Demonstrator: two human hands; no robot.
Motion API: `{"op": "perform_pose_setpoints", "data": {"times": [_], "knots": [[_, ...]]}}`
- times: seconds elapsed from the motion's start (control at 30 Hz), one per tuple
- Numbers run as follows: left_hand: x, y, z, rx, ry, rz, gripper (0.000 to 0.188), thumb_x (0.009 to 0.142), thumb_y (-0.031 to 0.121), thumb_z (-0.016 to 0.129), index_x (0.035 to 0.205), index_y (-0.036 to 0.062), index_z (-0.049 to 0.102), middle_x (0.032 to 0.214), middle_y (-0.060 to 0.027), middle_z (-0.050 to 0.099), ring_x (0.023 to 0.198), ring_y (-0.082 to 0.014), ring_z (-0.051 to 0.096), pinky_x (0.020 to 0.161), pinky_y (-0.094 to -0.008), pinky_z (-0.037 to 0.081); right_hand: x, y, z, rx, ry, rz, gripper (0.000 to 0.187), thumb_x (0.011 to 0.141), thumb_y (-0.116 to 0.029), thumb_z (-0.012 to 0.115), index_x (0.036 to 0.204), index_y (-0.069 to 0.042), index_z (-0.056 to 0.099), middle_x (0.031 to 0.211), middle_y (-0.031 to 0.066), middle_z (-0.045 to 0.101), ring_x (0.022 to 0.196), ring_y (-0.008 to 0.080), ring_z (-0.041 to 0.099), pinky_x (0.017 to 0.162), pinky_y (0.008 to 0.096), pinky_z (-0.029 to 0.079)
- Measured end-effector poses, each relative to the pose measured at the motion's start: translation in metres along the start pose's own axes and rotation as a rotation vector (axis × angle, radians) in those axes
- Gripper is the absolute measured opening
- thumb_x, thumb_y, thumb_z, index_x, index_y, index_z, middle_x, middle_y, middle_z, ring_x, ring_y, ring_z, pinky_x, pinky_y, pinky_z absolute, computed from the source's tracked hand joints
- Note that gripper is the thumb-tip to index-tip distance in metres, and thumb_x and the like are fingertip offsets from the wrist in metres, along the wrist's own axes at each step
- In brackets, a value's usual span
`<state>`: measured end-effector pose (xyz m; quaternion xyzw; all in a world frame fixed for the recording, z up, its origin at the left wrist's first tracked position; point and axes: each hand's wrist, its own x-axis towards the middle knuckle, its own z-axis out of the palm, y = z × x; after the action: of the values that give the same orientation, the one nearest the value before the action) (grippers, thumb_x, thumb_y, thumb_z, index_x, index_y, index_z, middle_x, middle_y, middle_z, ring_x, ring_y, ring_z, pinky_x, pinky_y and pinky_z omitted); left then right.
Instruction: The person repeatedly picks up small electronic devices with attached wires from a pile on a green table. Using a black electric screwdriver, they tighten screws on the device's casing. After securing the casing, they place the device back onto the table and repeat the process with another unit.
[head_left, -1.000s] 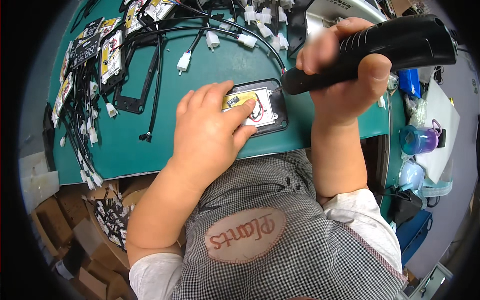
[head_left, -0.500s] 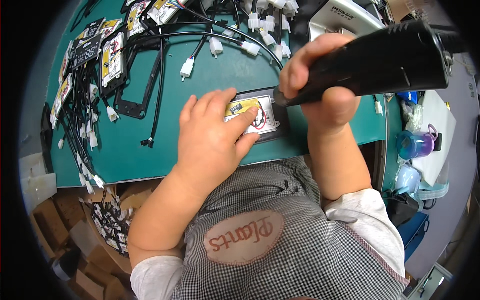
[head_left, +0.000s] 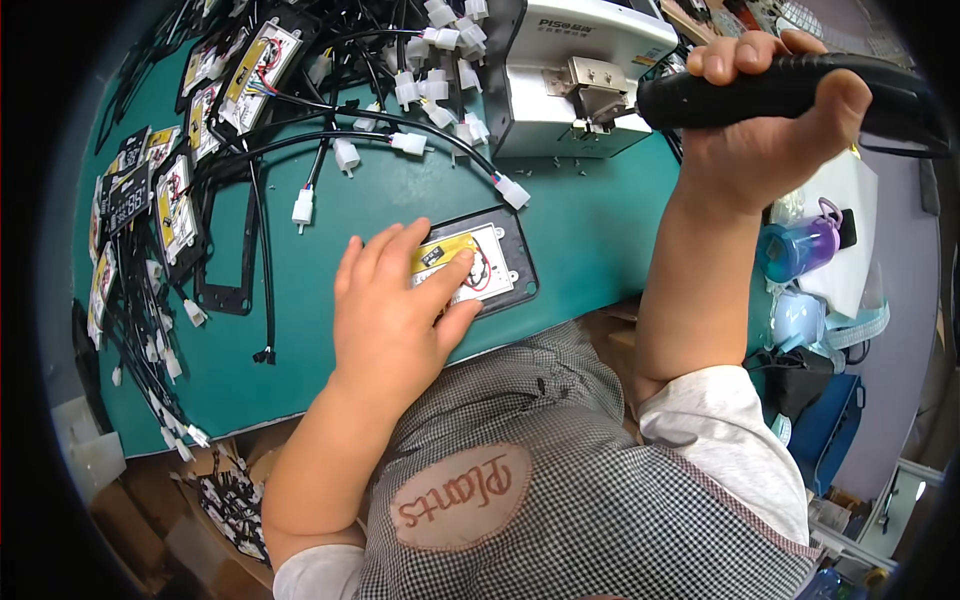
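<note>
My left hand [head_left: 392, 310], its fingers loosely spread, presses down on a white-and-yellow board [head_left: 497, 258] seated in a black frame [head_left: 525, 282], mid-view near the tabletop's [head_left: 610, 230] close edge. At 2 o'clock I have the right hand [head_left: 770, 145] wrapped around a black screwdriver [head_left: 720, 98], nose toward 9 o'clock, beside the white machine [head_left: 530, 105] at 1 o'clock (whether they touch, I can't tell). Wired boards [head_left: 177, 212] crowd 10 o'clock.

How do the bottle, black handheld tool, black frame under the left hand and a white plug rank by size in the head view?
1. Black handheld tool, seemingly nearer the camera
2. Black frame, partly covered
3. Bottle
4. White plug
</note>
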<state>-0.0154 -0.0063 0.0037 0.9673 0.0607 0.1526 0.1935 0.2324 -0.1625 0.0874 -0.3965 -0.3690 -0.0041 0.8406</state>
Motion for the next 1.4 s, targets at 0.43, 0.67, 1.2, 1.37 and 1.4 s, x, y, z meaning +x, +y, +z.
{"op": "perform_pose_setpoints", "data": {"times": [0.43,0.67,1.2,1.37,1.4], "knots": [[-0.001,-0.002,-0.001,-0.007,-0.005,0.006,0.045,0.066,0.025,0.080,0.109,0.0190,0.069,0.123,-0.0146,0.056,0.114,-0.0342,0.052,0.100,-0.0541,0.038,-0.046,0.001,0.025,0.106,-0.267,0.163,0.067,0.084,-0.065,0.049,0.111,-0.004,0.056,0.079,0.0072,0.056,0.062,0.0198,0.054,0.061,0.0361,0.046],[-0.002,-0.003,0.003,-0.007,0.032,0.022,0.043,0.066,0.025,0.079,0.108,0.0208,0.070,0.121,-0.0135,0.057,0.112,-0.0325,0.054,0.099,-0.0535,0.039,-0.097,0.011,0.044,0.114,-0.285,0.141,0.075,0.080,-0.066,0.060,0.110,0.001,0.049,0.072,0.0102,0.055,0.056,0.0199,0.055,0.053,0.0333,0.048],[-0.005,-0.004,0.002,-0.028,0.051,0.003,0.042,0.067,0.026,0.079,0.107,0.0198,0.070,0.122,-0.0127,0.056,0.113,-0.0329,0.053,0.099,-0.0547,0.039,-0.105,0.018,0.049,-0.024,-0.499,0.204,0.074,0.072,-0.058,0.074,0.110,0.000,0.049,0.075,0.0072,0.058,0.059,0.0180,0.058,0.055,0.0319,0.051],[-0.001,-0.004,0.002,-0.040,0.036,0.003,0.042,0.067,0.026,0.079,0.107,0.0189,0.070,0.122,-0.0133,0.056,0.114,-0.0331,0.052,0.099,-0.0548,0.038,-0.107,0.012,0.052,-0.069,-0.112,0.332,0.065,0.079,-0.062,0.063,0.106,-0.004,0.050,0.073,0.0079,0.055,0.057,0.0186,0.054,0.054,0.0325,0.048],[-0.001,-0.004,0.001,-0.034,0.034,-0.003,0.042,0.067,0.026,0.079,0.107,0.0187,0.070,0.122,-0.0135,0.056,0.114,-0.0331,0.052,0.100,-0.0547,0.038,-0.096,0.013,0.044,-0.001,-0.138,0.240,0.067,0.078,-0.065,0.061,0.107,-0.005,0.052,0.073,0.0076,0.056,0.058,0.0189,0.055,0.056,0.0332,0.048]]}}
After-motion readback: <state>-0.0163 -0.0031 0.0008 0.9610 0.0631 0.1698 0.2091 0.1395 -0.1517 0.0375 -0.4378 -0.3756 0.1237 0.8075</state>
